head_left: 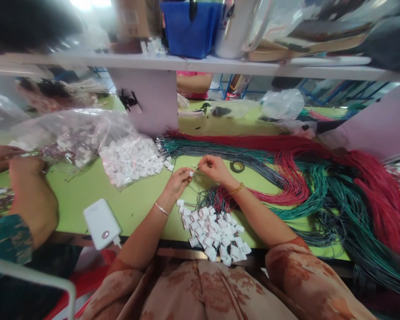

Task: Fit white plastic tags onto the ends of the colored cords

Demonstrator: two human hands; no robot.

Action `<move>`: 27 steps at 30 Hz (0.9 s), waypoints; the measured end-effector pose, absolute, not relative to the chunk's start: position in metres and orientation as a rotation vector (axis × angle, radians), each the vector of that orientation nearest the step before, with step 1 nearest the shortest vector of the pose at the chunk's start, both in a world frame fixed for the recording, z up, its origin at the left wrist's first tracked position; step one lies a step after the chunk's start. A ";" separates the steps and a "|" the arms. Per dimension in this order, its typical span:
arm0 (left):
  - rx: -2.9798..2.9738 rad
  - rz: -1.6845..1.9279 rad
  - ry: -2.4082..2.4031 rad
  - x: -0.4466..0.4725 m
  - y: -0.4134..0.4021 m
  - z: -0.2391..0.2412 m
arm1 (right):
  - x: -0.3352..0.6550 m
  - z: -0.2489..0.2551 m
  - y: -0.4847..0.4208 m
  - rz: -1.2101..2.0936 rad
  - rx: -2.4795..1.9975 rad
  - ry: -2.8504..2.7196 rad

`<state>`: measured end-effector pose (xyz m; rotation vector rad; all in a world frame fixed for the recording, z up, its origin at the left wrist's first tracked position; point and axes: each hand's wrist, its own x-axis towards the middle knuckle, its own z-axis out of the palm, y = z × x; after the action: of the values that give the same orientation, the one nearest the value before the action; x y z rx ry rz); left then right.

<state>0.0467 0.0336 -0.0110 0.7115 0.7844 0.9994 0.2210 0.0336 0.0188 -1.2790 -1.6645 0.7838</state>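
Between the fingertips of my left hand is a small white connector housing. My right hand pinches a thin dark wire close beside it; whether the wire end sits in the housing is too small to tell. Below my hands lies a heap of white connectors with red, green and black wires attached, at the table's front edge. Long bundles of red wires, green wires and black wires stretch across the table behind and right of my right hand.
A plastic bag of white housings lies open at left, near a white power bank. A roll of black tape rests behind my right wrist. At far left a co-worker's arm reaches in. A shelf holding a blue bin spans above.
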 end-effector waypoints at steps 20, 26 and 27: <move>0.798 1.051 0.893 0.052 0.029 -0.009 | 0.204 -0.004 0.011 0.726 -1.316 -1.742; 0.912 1.017 0.931 0.049 0.026 0.000 | 0.213 0.005 0.015 0.768 -1.296 -1.837; 0.970 0.999 0.922 0.046 0.024 0.004 | 0.216 0.009 0.018 0.817 -1.282 -1.848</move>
<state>0.0462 0.0244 0.0041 0.9696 0.9217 0.9989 0.2157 0.0178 0.0086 -1.2816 -1.8483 0.8174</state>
